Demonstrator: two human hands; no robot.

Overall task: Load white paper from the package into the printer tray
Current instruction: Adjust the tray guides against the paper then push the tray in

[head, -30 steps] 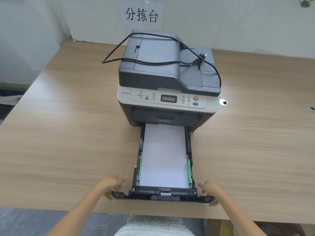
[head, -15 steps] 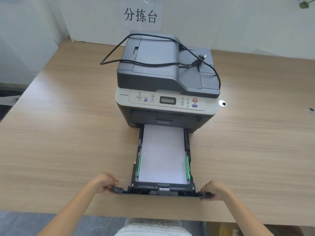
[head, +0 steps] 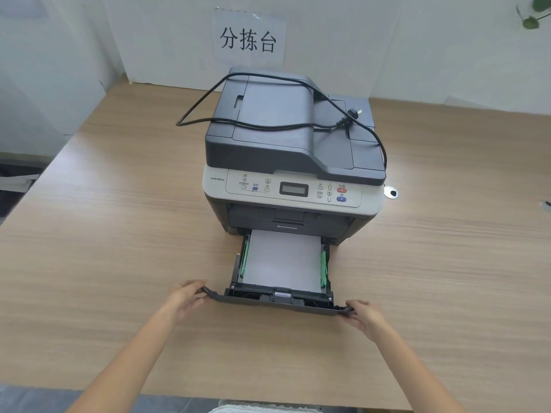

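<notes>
A grey and white printer (head: 293,162) stands on the wooden table (head: 119,234). Its black paper tray (head: 277,302) sticks out toward me, about half pulled out, with a flat stack of white paper (head: 283,260) lying between green side guides. My left hand (head: 185,302) grips the left end of the tray's front panel. My right hand (head: 365,318) grips the right end. No paper package is in view.
A loose black power cord (head: 268,126) with its plug lies coiled on the printer lid. A small round silver piece (head: 391,192) sits on the table right of the printer. A paper sign (head: 247,40) hangs on the back wall.
Both hands have moved away from me with the tray, which has slid further into the printer. Less of the paper stack shows now.
</notes>
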